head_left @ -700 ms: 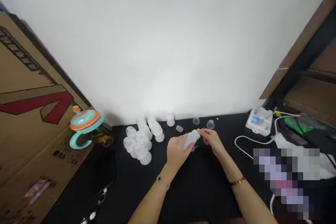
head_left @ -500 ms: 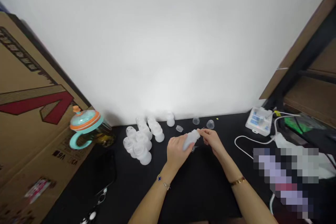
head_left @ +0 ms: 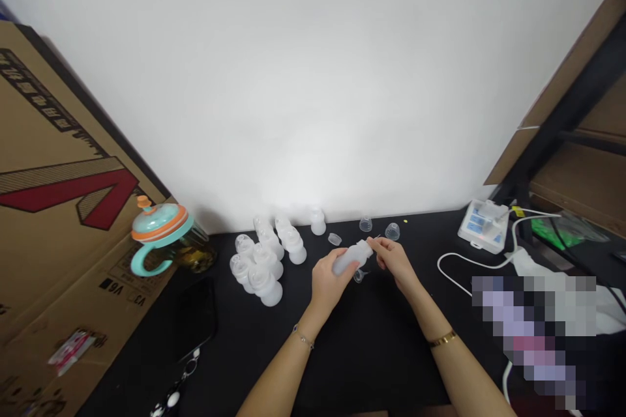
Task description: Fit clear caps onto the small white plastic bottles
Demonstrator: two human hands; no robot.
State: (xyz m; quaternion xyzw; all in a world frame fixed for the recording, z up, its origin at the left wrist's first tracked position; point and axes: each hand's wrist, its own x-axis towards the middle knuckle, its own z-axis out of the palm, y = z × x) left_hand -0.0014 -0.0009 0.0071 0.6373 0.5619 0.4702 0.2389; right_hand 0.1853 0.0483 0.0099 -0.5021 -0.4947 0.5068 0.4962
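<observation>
My left hand (head_left: pixel 328 281) is wrapped round a small translucent white bottle (head_left: pixel 348 259), tilted with its neck up and to the right. At the bottle's mouth, my right hand (head_left: pixel 394 260) has thumb and forefinger pinched together. A thin sliver (head_left: pixel 377 238) shows just above those fingertips; what the pinch holds is too small to make out. Under the bottle, partly hidden, lies a small clear piece (head_left: pixel 359 275). Behind the hands are a clear ring-like piece (head_left: pixel 334 239) and two clear domed caps, one left (head_left: pixel 366 224) and one right (head_left: pixel 392 231).
Several similar capped bottles (head_left: pixel 267 290) stand in a group at left, and a single bottle (head_left: pixel 317 221) is by the wall. A teal-handled jug (head_left: pixel 161 234), a phone (head_left: pixel 195 316) and a cardboard box (head_left: pixel 59 208) are further left. At right lie a clear case (head_left: pixel 483 227) and a white cable (head_left: pixel 452 256).
My left hand has turned slightly, and the bottle's base has shifted a little to the left. More of the clear piece beneath it shows. My right hand stays at the bottle's mouth.
</observation>
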